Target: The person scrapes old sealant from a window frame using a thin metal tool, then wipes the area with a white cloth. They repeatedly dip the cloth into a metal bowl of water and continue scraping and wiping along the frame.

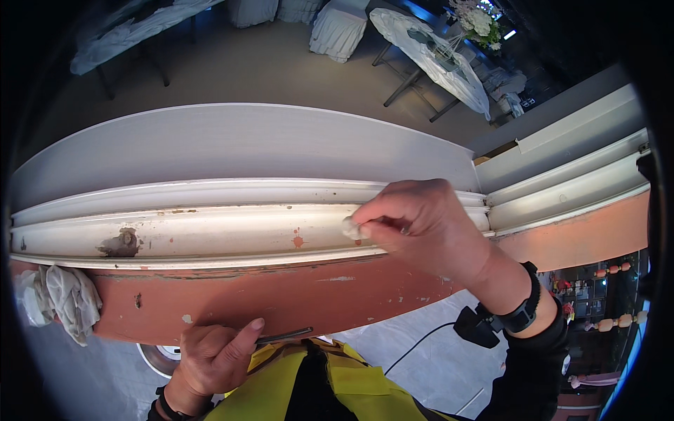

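Fingers (365, 228) of right hand (421, 228) are pinching white filler onto moulding (210, 235); left hand (214, 358) is gripping a thin tool (284, 336) (brown gouge (123, 243) and chips remaining unfilled leftward).

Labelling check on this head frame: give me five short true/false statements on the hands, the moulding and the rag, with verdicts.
1. The right hand presses a small whitish wad against the white profiled moulding. True.
2. The left hand is empty. False: it holds a thin dark metal tool.
3. A crumpled white rag lies at the moulding's left end. True.
4. The moulding's paint is intact. False: a chipped brown patch shows towards its left end.
5. The band below the moulding is blue. False: it is a terracotta-red painted band.
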`<state>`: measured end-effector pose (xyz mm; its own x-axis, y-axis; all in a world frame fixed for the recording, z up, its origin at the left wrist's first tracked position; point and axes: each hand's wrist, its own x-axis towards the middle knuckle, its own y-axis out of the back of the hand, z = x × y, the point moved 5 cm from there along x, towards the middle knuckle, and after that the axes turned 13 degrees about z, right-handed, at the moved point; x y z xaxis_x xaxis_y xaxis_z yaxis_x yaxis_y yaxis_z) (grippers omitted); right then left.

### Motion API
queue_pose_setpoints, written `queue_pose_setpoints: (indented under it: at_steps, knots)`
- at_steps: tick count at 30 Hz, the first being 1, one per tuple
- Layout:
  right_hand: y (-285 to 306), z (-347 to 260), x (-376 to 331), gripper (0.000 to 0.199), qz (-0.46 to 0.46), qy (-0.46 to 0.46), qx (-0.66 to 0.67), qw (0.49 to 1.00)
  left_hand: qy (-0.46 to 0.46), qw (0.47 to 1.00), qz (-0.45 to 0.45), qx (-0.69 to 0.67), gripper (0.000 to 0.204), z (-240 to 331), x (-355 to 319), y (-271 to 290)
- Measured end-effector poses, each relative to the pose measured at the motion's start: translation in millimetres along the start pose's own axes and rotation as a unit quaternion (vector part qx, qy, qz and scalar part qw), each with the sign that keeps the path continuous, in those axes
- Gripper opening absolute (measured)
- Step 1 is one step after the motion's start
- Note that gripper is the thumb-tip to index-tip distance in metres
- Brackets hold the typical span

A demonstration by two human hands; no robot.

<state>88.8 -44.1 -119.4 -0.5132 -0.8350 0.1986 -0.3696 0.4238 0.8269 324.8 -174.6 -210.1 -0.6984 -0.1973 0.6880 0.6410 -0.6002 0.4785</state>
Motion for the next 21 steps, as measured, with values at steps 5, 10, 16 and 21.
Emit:
queue_pose_setpoints:
  at_steps: [5, 10, 16, 21]
  knots:
    - [-33.8, -23.7, 8.7, 0.009, -0.086, 0.138, -0.133, 0.978, 0.009, 1.0, 0.006, 0.01, 0.048, -0.3, -1.4, 0.2]
    - [-22.4, -33.9, 25.4, 0.014, -0.068, 0.068, -0.075, 0.992, 0.001, 0.999, 0.001, 0.035, 0.057, -0.3, -4.1, 0.9]
    - [-64.3, -82.0, 70.3, 0.013, 0.027, 0.278, -0.052, 0.959, -0.01, 0.999, 0.015, 0.034, 0.062, 0.3, -4.1, 2.4]
    - [-88.3, -82.7, 72.5, 0.012, 0.007, 0.318, -0.15, 0.936, -0.012, 0.999, 0.027, 0.035, 0.063, 0.7, -6.4, 4.0]
